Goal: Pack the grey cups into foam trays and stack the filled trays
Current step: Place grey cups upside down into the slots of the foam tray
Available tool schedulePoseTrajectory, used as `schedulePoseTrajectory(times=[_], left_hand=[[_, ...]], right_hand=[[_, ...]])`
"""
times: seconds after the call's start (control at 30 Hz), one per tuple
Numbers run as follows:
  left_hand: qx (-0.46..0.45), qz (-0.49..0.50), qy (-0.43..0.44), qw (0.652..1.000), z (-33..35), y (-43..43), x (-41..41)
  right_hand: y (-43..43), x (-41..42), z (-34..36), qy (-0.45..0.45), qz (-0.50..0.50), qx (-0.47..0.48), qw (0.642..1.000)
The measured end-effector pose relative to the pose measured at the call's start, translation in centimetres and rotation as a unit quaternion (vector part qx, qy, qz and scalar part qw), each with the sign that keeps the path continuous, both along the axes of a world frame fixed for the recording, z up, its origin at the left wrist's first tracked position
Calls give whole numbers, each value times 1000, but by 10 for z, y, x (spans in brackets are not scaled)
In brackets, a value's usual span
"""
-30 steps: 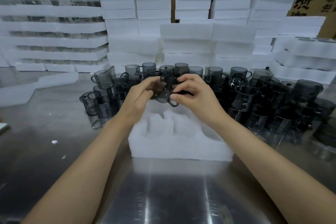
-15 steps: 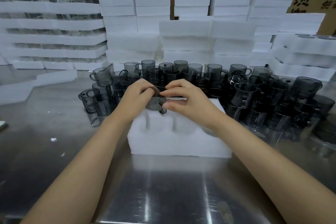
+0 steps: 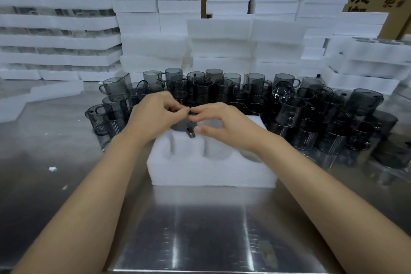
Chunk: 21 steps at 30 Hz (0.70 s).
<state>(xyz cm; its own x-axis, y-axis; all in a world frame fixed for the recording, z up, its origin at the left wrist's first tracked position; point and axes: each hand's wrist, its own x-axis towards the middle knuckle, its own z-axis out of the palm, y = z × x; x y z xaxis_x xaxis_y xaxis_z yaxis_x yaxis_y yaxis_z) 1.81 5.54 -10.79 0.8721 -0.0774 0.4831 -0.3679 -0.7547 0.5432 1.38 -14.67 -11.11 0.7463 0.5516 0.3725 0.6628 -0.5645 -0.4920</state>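
On a steel table (image 3: 200, 229), a person's left hand (image 3: 155, 115) and right hand (image 3: 224, 127) both pinch a grey cup (image 3: 183, 126) near its rim. The cup sits in the far-left pocket of a white foam tray (image 3: 211, 173), handle toward the camera. Many loose cups (image 3: 289, 104) crowd just behind the tray, in front of stacked foam trays (image 3: 222, 35).

Table (image 3: 200, 229) carries foam tray (image 3: 211, 171), grey cups (image 3: 300, 109), perhaps crumbs (image 3: 52, 169)

Glossy smoked-glass cups (image 3: 289, 104), a matt, grainy white foam tray (image 3: 211, 173), a brushed, reflective steel table (image 3: 200, 229).
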Motion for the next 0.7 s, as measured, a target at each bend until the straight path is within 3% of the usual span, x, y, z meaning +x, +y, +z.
schedulePoseTrajectory(times=[0.23, 0.33, 0.4, 0.5, 0.6, 0.7], left_hand=[[139, 24, 33, 989, 4, 0, 3], [149, 55, 27, 987, 3, -3, 6], [134, 73, 17, 988, 0, -6, 5], [137, 76, -4, 988, -3, -8, 4], [135, 69, -11, 988, -3, -7, 4], [127, 65, -9, 990, -4, -8, 4]], right_hand=[[-1, 1, 0, 31, 3, -75, 997], [1, -7, 6, 1, -21, -131, 991], [-3, -13, 15, -113, -105, -209, 966], [-28, -17, 40, -241, -312, -150, 907], [-63, -16, 55, -218, -475, -138, 841], [-88, -17, 56, -108, -515, -122, 842]])
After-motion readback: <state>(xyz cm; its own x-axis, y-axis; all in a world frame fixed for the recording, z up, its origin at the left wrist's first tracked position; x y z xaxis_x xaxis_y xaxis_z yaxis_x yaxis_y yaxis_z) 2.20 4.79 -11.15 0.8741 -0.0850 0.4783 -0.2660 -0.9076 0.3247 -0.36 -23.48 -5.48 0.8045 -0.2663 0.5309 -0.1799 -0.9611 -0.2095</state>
